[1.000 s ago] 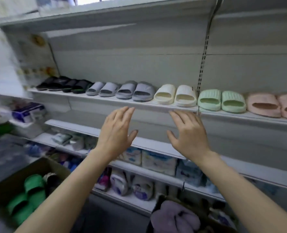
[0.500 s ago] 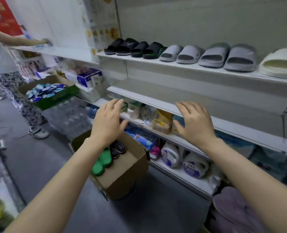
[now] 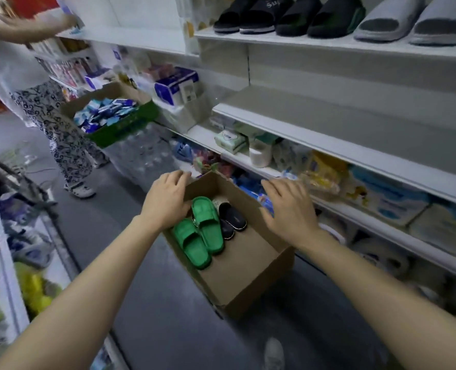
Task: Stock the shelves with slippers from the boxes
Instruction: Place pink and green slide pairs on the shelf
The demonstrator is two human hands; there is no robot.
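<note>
Both hands, left and right, hovered released over the cardboard box; the green slippers at frame centre looked light and flexible, best gripped across the straps.

Open hands over slipper box

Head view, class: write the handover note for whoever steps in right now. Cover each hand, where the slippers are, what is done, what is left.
Left hand: open, over the cardboard box, holding nothing.
Right hand: open, above the box's right side, holding nothing.
In the box: green slippers and black slippers.
Done: top shelf already carries black and grey slippers.
Left: lift the boxed pairs out and shelve them.
</note>
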